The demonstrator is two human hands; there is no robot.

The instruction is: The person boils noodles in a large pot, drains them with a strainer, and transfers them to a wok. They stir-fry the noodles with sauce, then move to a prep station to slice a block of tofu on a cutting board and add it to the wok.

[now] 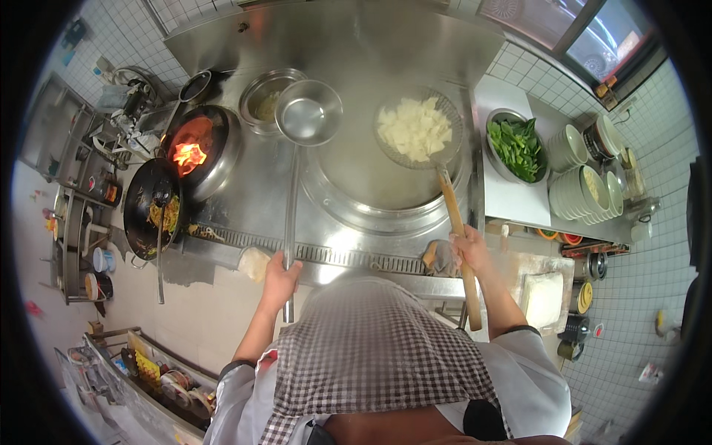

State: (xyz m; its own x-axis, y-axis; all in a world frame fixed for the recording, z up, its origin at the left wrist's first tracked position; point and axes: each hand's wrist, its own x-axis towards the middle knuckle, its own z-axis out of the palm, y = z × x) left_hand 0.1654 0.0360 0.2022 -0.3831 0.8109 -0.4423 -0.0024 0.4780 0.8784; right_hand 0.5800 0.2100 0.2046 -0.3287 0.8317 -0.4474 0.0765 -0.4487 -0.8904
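My left hand (pixel 282 279) grips the metal handle of a large ladle (pixel 309 113), its round bowl held over the steel stove top beside a lidless metal pot (pixel 257 105). My right hand (pixel 470 250) is closed around the wooden handle of a wire-mesh strainer (pixel 458 133). Pale flat noodle pieces (pixel 414 129) lie heaped in the strainer, above a wide round cooking vat (pixel 356 178) of cloudy liquid. Steam rises over the vat. Right of it, a metal bowl (pixel 492 157) holds leafy greens (pixel 517 147).
Flames burn in a wok-burner opening (pixel 192 150) at the left. Beside it, a black wok (pixel 133 206) holds shredded food and a ladle. Stacked bowls (pixel 573 192) stand on the right counter. A folded cloth (pixel 445 258) lies on the stove's front edge. Pale dough (pixel 542 299) sits on a floury board.
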